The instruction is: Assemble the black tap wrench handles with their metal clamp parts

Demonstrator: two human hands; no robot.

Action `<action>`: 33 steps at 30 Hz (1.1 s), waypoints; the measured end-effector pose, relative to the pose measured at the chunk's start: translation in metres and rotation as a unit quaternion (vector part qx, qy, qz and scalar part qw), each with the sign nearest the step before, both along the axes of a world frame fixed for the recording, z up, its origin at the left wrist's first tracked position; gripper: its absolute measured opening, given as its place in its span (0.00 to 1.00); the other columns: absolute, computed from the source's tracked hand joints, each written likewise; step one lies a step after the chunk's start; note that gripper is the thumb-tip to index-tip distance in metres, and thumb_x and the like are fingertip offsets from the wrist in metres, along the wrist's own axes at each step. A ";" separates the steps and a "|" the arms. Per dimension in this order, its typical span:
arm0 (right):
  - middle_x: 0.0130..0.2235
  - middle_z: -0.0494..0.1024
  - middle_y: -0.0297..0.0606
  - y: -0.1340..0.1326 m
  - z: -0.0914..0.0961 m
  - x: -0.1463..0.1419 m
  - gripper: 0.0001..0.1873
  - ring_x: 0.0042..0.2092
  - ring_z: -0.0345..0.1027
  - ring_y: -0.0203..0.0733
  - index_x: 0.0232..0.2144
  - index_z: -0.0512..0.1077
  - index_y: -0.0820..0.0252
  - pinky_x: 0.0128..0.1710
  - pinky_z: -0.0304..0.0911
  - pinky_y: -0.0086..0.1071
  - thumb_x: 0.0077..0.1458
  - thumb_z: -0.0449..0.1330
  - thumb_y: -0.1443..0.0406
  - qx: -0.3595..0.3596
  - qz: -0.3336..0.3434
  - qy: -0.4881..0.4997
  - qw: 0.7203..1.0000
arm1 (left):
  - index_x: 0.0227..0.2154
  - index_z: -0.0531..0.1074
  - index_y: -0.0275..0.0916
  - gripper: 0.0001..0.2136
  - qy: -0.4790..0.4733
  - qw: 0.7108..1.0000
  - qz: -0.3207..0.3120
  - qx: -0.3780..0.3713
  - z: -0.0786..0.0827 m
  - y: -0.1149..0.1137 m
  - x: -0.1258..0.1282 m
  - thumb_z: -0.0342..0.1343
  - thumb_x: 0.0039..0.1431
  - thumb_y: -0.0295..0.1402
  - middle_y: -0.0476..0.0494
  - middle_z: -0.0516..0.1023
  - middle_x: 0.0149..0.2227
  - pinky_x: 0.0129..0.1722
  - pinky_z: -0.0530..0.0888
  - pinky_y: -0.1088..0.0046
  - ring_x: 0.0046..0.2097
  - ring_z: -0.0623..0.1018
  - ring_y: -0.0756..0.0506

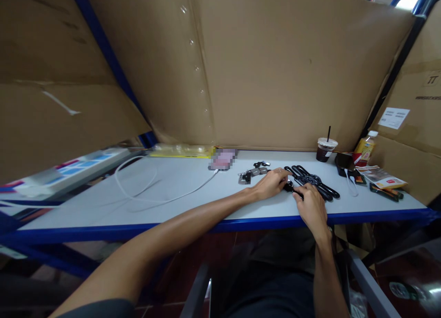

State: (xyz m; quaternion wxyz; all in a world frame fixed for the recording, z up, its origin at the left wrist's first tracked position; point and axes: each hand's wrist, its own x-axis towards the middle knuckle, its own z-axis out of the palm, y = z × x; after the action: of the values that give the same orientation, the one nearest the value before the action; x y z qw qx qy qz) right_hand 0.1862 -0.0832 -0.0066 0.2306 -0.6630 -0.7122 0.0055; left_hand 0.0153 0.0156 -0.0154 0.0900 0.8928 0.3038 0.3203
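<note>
My right hand (312, 208) is closed around a slim black-handled piece (289, 186) lying low over the table. At the other end of that piece, the fingers of my left hand (272, 183) are pinched on it, and part of it is hidden by both hands. Just beyond my hands lies a pile of glossy black handles (312, 180). Small grey and black metal-looking parts (257, 172) are scattered to the left of my left hand; their exact kind is too small to tell.
A phone (223, 159) lies on the white table (186, 180), with a white cable (165, 201) looping left. A power strip (76, 171) is at far left. A lidded drink cup (325, 150), a yellow bottle (366, 148) and packets (384, 176) stand or lie right. Cardboard walls (268, 70) enclose the back.
</note>
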 end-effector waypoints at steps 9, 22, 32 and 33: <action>0.48 0.78 0.42 0.000 -0.001 0.000 0.14 0.53 0.69 0.49 0.49 0.79 0.59 0.51 0.60 0.36 0.67 0.57 0.66 0.004 0.002 -0.002 1.000 | 0.38 0.79 0.38 0.11 0.000 1.000 -0.019 0.011 0.001 0.000 -0.001 0.51 0.64 0.23 0.42 0.78 0.39 0.44 0.74 0.69 0.42 0.77 0.45; 0.49 0.78 0.41 0.001 -0.001 0.000 0.14 0.54 0.68 0.48 0.49 0.79 0.58 0.51 0.59 0.35 0.66 0.57 0.66 0.001 0.000 0.006 1.000 | 0.35 0.77 0.38 0.16 -0.018 0.998 -0.060 0.012 0.000 0.001 0.000 0.47 0.54 0.16 0.42 0.78 0.40 0.50 0.74 0.66 0.47 0.76 0.44; 0.48 0.78 0.42 0.001 -0.003 0.001 0.14 0.53 0.69 0.48 0.48 0.79 0.58 0.51 0.60 0.35 0.66 0.56 0.67 0.014 0.002 0.002 1.000 | 0.45 0.74 0.38 0.17 -0.015 1.000 0.007 0.012 0.008 -0.007 -0.003 0.50 0.55 0.19 0.42 0.77 0.43 0.50 0.74 0.63 0.48 0.75 0.42; 0.48 0.78 0.42 0.001 -0.003 0.001 0.14 0.53 0.69 0.48 0.48 0.79 0.58 0.51 0.60 0.35 0.66 0.56 0.66 0.014 0.001 0.001 1.000 | 0.44 0.74 0.38 0.13 -0.009 1.000 0.020 0.010 0.008 -0.007 -0.003 0.52 0.57 0.22 0.42 0.76 0.42 0.48 0.74 0.63 0.47 0.75 0.42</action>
State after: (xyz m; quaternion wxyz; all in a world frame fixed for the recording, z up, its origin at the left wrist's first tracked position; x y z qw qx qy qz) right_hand 0.1871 -0.0825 -0.0093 0.2404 -0.6590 -0.7127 -0.0032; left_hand 0.0123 0.0086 -0.0075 0.0774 0.8847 0.3171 0.3328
